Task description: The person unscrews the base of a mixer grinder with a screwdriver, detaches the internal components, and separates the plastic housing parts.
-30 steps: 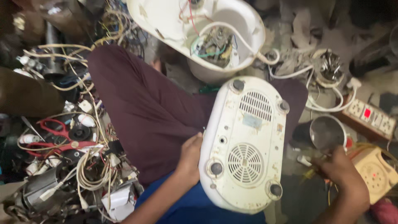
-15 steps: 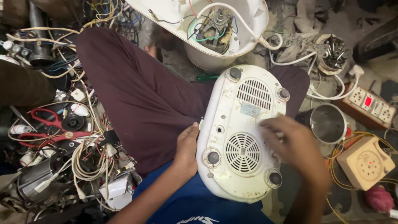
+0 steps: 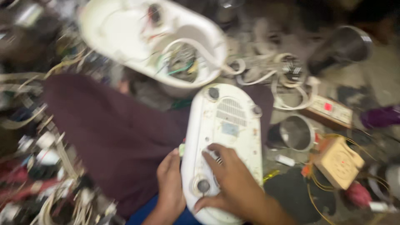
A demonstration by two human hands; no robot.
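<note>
The right hand (image 3: 233, 183) lies flat, fingers spread, on the upturned base of a white plastic appliance housing (image 3: 223, 141) with vent slots and round rubber feet, pressing on it rather than gripping it; the left hand (image 3: 171, 183) steadies the same housing along its left edge, fingers loosely wrapped against the side, clamped on nothing else. The housing rests bottom-up across the person's lap, on the dark maroon cloth (image 3: 112, 133) that covers the legs. As far as the blurred view shows, the base looks closed and in one piece, with no tool in either hand, so any opening of it seems not yet begun. Just beyond it lies a second white plastic shell (image 3: 125, 37), already opened, its wiring exposed. To the right, on the floor, sit a round metal cup (image 3: 296, 133), a beige square box (image 3: 339, 162) and a white power strip (image 3: 329, 110); tangled cables and parts (image 3: 46, 166) crowd the left.
</note>
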